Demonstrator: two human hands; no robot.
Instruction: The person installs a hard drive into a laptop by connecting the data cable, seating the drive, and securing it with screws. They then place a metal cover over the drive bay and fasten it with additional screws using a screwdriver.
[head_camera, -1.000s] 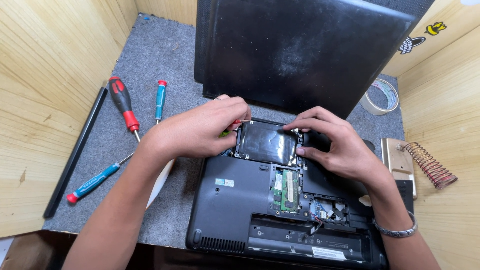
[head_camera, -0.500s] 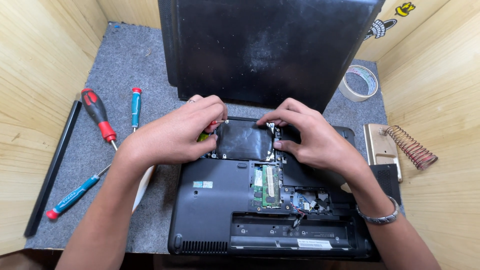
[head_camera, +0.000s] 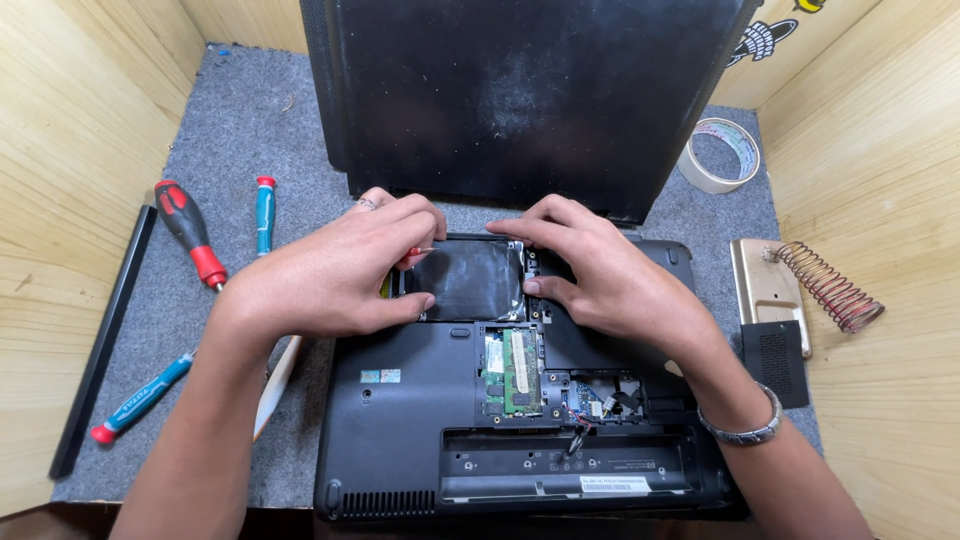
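Note:
A black laptop (head_camera: 400, 440) lies upside down on the grey mat with its bottom covers off. A green memory module (head_camera: 518, 372) and small wires show in the open bays. A dark drive (head_camera: 468, 278) sits in its bay near the laptop's far edge. My left hand (head_camera: 340, 270) grips the drive's left edge, thumb pressed on its near corner, with a small red-tipped tool between the fingers. My right hand (head_camera: 600, 275) rests on the drive's right edge, fingertips at its far corner and thumb against its side.
A red-and-black screwdriver (head_camera: 190, 232), a short blue screwdriver (head_camera: 264, 214) and a long blue one (head_camera: 142, 398) lie left. A black strip (head_camera: 100, 340) runs along the left wall. A large black panel (head_camera: 520, 90) stands behind. Tape roll (head_camera: 718, 154), gold plate (head_camera: 768, 292), spring (head_camera: 828, 286) and black cover (head_camera: 774, 362) lie right.
The view has shifted, so everything sits further right and lower in frame. Both hands stay on the drive, fingers slightly adjusted at its edges.

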